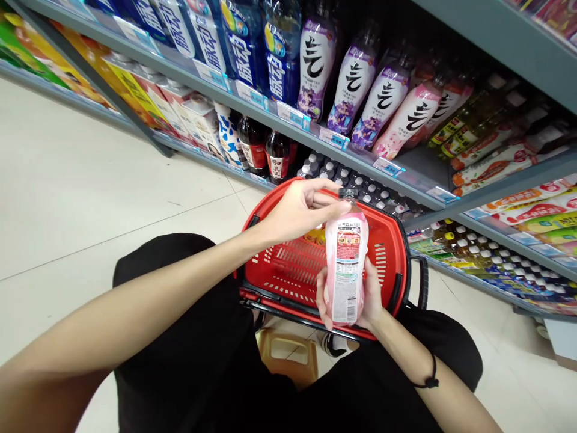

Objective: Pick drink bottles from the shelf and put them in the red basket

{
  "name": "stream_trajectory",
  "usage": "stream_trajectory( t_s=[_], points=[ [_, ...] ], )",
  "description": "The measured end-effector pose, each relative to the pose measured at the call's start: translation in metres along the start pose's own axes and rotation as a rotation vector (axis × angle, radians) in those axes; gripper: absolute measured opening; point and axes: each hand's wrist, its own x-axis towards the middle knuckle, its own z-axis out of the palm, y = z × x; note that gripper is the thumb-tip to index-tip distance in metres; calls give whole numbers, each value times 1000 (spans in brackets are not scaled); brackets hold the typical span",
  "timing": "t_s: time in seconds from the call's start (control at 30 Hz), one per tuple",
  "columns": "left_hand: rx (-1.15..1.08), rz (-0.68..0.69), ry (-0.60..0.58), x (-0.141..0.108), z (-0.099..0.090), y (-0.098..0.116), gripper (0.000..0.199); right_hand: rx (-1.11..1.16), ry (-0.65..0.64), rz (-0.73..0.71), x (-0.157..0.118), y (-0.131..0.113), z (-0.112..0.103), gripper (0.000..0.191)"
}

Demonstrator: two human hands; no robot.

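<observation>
A pink and white bottle [346, 267] with a black cap and a printed back label stands nearly upright over the red basket [288, 255]. My right hand [372, 294] is wrapped round its lower part from behind, fingers showing at both sides. At the neck, just under the cap, my left hand [311, 207] holds the bottle between thumb and curled fingers. Something yellow lies in the basket behind the bottle, mostly hidden.
Ahead, a grey shelf [415, 180] holds blue, purple-labelled and pink bottles [410, 117]. Cartons and dark bottles [278, 156] fill the lower shelf. The basket's black handle [422, 282] sticks out right. A yellowish stool [288, 361] shows between my legs.
</observation>
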Motion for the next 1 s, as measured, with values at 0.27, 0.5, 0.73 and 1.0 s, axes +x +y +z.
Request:
stream_trajectory(
  t_s=[0.27, 0.5, 0.73, 1.0],
  points=[
    [46, -4, 101, 3, -12, -1, 43, -92, 58, -113, -9, -6, -7, 63],
    [95, -14, 31, 8, -11, -5, 38, -155, 95, -126, -16, -9, -8, 56],
    [177, 5, -19, 10, -15, -5, 51, -457, 368, -289, -21, -10, -18, 51],
    [181, -17, 59, 12, -17, -18, 49, -886, 640, -565, -14, -17, -30, 53]
  ],
)
